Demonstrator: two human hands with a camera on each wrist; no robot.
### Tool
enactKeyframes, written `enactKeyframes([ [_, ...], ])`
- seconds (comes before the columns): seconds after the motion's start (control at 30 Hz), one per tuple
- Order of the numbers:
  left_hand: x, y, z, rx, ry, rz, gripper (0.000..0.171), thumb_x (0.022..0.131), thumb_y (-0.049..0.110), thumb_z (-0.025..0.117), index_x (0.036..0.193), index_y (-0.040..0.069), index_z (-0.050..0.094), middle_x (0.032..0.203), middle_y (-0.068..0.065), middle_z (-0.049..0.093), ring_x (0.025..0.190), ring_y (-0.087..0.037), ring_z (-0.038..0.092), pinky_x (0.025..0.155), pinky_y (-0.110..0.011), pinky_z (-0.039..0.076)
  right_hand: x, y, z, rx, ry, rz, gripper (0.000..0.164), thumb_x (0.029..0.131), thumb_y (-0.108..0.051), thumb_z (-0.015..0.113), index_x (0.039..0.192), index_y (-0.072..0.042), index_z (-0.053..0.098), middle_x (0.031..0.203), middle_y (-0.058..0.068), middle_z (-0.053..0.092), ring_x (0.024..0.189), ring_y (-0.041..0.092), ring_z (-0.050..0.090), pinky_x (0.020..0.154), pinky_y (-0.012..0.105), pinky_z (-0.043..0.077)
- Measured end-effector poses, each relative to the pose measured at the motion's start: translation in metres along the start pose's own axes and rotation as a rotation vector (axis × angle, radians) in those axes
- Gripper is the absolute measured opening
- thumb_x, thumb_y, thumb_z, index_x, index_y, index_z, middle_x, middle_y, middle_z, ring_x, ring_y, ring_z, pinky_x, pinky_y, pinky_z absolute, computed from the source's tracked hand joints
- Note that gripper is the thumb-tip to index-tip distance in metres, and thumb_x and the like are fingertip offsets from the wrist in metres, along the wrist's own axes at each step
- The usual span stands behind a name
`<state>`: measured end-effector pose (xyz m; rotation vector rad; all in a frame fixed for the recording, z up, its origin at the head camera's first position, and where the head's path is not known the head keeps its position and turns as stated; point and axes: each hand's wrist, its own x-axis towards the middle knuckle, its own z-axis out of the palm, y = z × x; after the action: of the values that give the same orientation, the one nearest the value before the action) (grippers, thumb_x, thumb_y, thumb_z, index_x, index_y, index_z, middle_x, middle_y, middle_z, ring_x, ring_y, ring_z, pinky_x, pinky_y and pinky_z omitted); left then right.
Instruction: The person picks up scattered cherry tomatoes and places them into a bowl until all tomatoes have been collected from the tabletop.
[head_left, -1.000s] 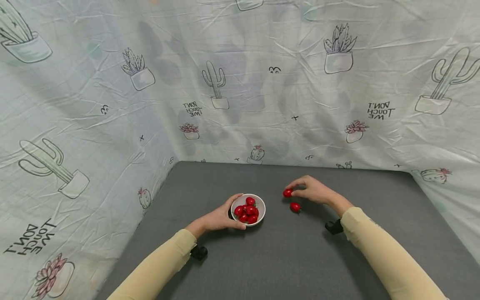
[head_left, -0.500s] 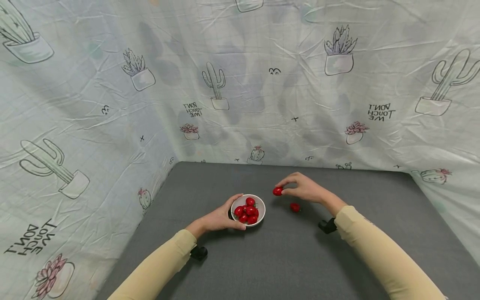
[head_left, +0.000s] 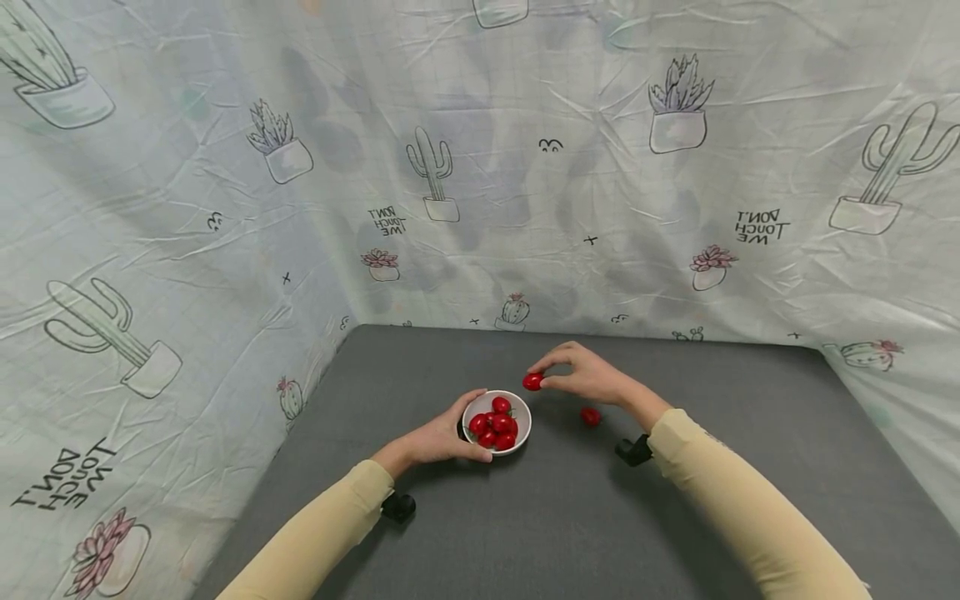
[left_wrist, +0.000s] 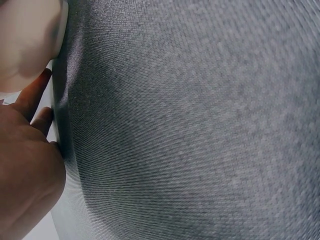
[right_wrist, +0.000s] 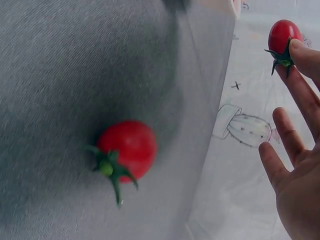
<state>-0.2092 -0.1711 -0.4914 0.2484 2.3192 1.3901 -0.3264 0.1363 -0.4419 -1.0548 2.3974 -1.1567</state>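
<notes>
A white bowl (head_left: 519, 398) with several cherry tomatoes (head_left: 501, 423) inside stands on the dark grey table. Thumb and fingers of my left hand (head_left: 438, 435) curl round its left side; the left wrist view shows the fingers against the bowl's wall (left_wrist: 30, 45). Up and to the right of the bowl, my right hand (head_left: 588, 379) pinches a cherry tomato (head_left: 532, 382) between thumb and fingertips. Its green calyx faces the palm in the right wrist view, where the other fingers are spread apart. Another cherry tomato (right_wrist: 129, 150) lies on the table below the right hand.
The grey table (head_left: 525, 533) ends at the back against a pale cloth (head_left: 480, 167) printed with cacti. The same cloth hangs along the left side. Black wrist devices (head_left: 633, 451) sit under both forearms.
My right hand has moved left toward the bowl, carrying the pinched cherry tomato away from the one on the table. The left hand and the bowl stay in place.
</notes>
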Motion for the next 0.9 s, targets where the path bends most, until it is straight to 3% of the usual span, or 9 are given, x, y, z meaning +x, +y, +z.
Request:
enactKeyframes([
  [0.23,-0.001,0.0,0.0,-0.003,-0.008,-0.002,0.106,0.081,0.04,0.089,0.161,0.029,0.02,0.156,-0.004,0.033,0.143,-0.024,0.033,0.114,-0.054,0.03,0.009,-0.009,0.009,0.003,-0.002,-0.022,0.022,0.097,-0.027,0.074,0.119,-0.028,0.077,0.128,-0.003,0.062,0.129,0.025,0.043,0.102,0.059,0.04],
  [0.6,-0.001,0.0,0.001,-0.042,-0.011,0.047,0.112,0.082,0.034,0.089,0.164,0.022,0.014,0.158,-0.003,0.032,0.143,-0.021,0.033,0.114,-0.052,0.03,0.023,-0.02,0.025,0.014,-0.019,-0.067,0.02,0.096,-0.027,0.076,0.116,-0.029,0.078,0.124,-0.006,0.063,0.126,0.024,0.043,0.101,0.059,0.04],
  [0.9,-0.002,0.0,0.0,-0.043,-0.008,0.032,0.107,0.082,0.036,0.088,0.162,0.026,0.018,0.158,-0.001,0.031,0.144,-0.021,0.032,0.115,-0.052,0.029,0.029,-0.022,0.033,0.016,-0.017,-0.068,0.019,0.096,-0.025,0.076,0.114,-0.029,0.078,0.12,-0.009,0.066,0.127,0.023,0.042,0.102,0.057,0.04],
])
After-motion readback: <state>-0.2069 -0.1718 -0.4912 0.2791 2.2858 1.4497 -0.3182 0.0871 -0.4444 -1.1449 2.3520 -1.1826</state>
